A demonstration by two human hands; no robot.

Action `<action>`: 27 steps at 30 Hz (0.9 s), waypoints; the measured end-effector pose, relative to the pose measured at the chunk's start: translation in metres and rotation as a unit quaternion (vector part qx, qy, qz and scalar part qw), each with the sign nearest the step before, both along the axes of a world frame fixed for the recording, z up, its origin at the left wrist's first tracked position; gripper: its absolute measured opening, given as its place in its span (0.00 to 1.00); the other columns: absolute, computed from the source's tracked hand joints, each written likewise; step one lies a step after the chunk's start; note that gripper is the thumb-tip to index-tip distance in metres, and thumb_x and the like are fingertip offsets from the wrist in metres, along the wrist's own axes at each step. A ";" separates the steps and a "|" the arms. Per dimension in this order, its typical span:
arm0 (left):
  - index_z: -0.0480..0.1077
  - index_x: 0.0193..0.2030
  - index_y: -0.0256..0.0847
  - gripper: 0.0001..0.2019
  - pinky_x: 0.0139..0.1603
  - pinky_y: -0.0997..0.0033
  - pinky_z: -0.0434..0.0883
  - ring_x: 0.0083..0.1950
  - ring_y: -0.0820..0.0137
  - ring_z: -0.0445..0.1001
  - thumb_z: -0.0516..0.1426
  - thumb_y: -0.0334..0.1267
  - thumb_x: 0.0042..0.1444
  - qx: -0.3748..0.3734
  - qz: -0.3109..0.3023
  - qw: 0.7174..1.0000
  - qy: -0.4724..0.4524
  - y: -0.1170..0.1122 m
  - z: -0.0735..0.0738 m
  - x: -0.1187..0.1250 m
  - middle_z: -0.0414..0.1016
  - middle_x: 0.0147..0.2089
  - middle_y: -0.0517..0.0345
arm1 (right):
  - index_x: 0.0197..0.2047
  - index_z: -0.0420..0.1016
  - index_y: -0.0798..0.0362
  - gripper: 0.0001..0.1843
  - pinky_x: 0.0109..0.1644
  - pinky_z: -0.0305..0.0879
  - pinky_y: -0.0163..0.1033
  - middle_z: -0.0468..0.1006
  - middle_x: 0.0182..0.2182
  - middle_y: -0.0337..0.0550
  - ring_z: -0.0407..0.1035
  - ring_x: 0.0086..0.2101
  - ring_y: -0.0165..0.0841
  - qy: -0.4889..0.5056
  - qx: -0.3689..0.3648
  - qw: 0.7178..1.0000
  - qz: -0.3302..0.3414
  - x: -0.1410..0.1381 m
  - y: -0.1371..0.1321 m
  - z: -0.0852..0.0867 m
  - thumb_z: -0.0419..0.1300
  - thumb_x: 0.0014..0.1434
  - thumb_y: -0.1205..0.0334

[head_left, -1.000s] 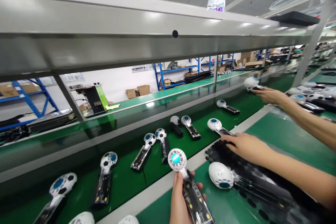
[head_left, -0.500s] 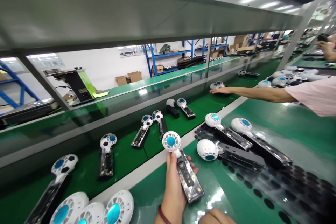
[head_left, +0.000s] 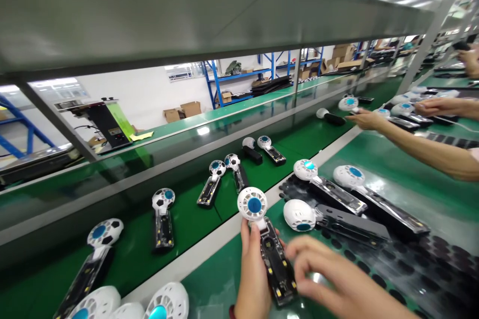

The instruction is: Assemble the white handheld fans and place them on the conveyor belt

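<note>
Fan (head_left: 90,269) w/ football-pattern head is seen far L on green belt (head_left: 189,224), w/ white fan heads (head_left: 168,296) just R of it at bottom edge. Near ctr., clear-handled fan (head_left: 268,245) is held head-up, tilted, above bench (head_left: 215,281); its handle is clasped by L hand (head_left: 252,276), thumb on near side, fingertips showing beyond. Close by handle on R, R hand (head_left: 325,269) is blurred, fingers curled; whether anything's pinched or touched can't be told. Farther R, white-headed fans (head_left: 335,192) are laid on bench; beyond, co-worker's hand (head_left: 368,118) is seen near belt edge.
</note>
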State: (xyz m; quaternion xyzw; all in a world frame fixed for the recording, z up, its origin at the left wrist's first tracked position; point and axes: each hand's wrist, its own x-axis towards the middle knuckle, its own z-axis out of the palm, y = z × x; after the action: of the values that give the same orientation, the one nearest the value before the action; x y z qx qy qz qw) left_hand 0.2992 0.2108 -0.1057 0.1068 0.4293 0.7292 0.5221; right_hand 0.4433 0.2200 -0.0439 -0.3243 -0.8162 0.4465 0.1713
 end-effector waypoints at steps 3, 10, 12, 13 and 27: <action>0.56 0.60 0.44 0.36 0.46 0.66 0.69 0.48 0.57 0.73 0.61 0.49 0.44 -0.041 0.013 0.999 0.030 -0.006 0.008 0.005 0.77 0.43 0.51 | 0.26 0.66 0.50 0.06 0.58 0.52 0.41 0.61 0.56 0.39 0.55 0.56 0.37 0.000 -0.065 0.997 -0.045 -0.016 0.029 0.011 0.53 0.54 0.65; 0.54 0.62 0.41 0.29 0.56 0.71 0.61 0.58 0.63 0.63 0.54 0.46 0.54 -0.087 0.008 0.991 0.099 -0.014 0.027 0.013 0.66 0.58 0.52 | 0.26 0.63 0.52 0.09 0.48 0.61 0.40 0.67 0.41 0.40 0.66 0.42 0.34 -0.031 -0.001 1.000 -0.001 -0.035 0.035 0.015 0.50 0.53 0.72; 0.53 0.62 0.40 0.29 0.55 0.73 0.61 0.59 0.64 0.63 0.53 0.46 0.55 -0.096 0.002 0.989 0.114 -0.014 0.031 0.015 0.65 0.59 0.52 | 0.26 0.62 0.52 0.09 0.46 0.62 0.39 0.67 0.40 0.40 0.66 0.41 0.34 -0.037 0.006 0.999 -0.005 -0.036 0.033 0.014 0.50 0.54 0.73; 0.52 0.62 0.40 0.29 0.55 0.73 0.61 0.59 0.64 0.63 0.52 0.46 0.55 -0.100 0.002 0.988 0.121 -0.014 0.033 0.015 0.65 0.59 0.52 | 0.26 0.62 0.52 0.09 0.46 0.62 0.38 0.67 0.39 0.40 0.66 0.41 0.34 -0.040 0.011 0.999 -0.006 -0.036 0.033 0.014 0.50 0.54 0.74; 0.50 0.63 0.39 0.27 0.59 0.67 0.55 0.61 0.64 0.59 0.48 0.45 0.58 -0.117 -0.019 0.979 0.168 -0.011 0.029 0.013 0.62 0.60 0.50 | 0.26 0.62 0.53 0.11 0.45 0.63 0.37 0.65 0.39 0.42 0.66 0.40 0.33 -0.056 0.051 0.997 -0.013 -0.044 0.031 0.007 0.50 0.53 0.78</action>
State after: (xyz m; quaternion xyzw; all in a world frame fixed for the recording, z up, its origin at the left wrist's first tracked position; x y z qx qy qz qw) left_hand 0.3125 0.1996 -0.0763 0.1741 0.5910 0.6354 0.4656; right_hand 0.3997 0.2510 -0.0366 -0.3499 -0.8420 0.3831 0.1474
